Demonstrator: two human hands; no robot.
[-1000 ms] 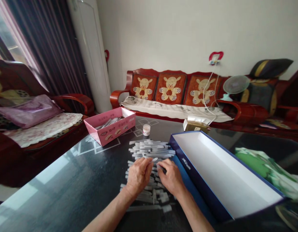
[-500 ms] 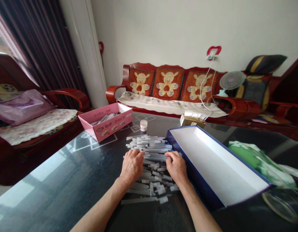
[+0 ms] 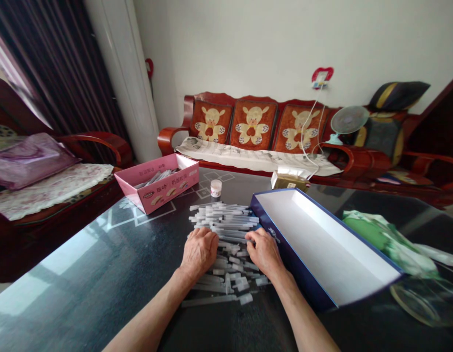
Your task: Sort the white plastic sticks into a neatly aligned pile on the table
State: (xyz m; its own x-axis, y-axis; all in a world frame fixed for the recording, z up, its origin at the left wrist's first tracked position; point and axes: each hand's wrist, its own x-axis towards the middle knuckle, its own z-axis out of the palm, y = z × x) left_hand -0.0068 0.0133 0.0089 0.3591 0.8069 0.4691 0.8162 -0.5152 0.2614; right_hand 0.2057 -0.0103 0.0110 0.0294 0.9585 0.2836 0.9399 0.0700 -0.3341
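Observation:
A loose heap of thin white plastic sticks (image 3: 226, 220) lies on the dark glass tabletop (image 3: 101, 274), most running crosswise at the far end and scattered nearer me. My left hand (image 3: 199, 253) lies palm-down on the heap's left side, fingers together. My right hand (image 3: 265, 253) rests on its right side, fingertips against the sticks and close to a long blue box (image 3: 294, 264) with a white interior. Whether either hand grips any sticks is hidden.
A pink cardboard box (image 3: 160, 193) holding similar sticks stands at the far left, near a small white jar (image 3: 216, 187) and a gold packet (image 3: 289, 181). Green-and-white cloth (image 3: 380, 239) lies to the right. A red wooden sofa (image 3: 248, 132) stands behind the table.
Compared with a second ago, my hands have moved apart and lowered onto the heap's two sides. The camera view has also shifted slightly.

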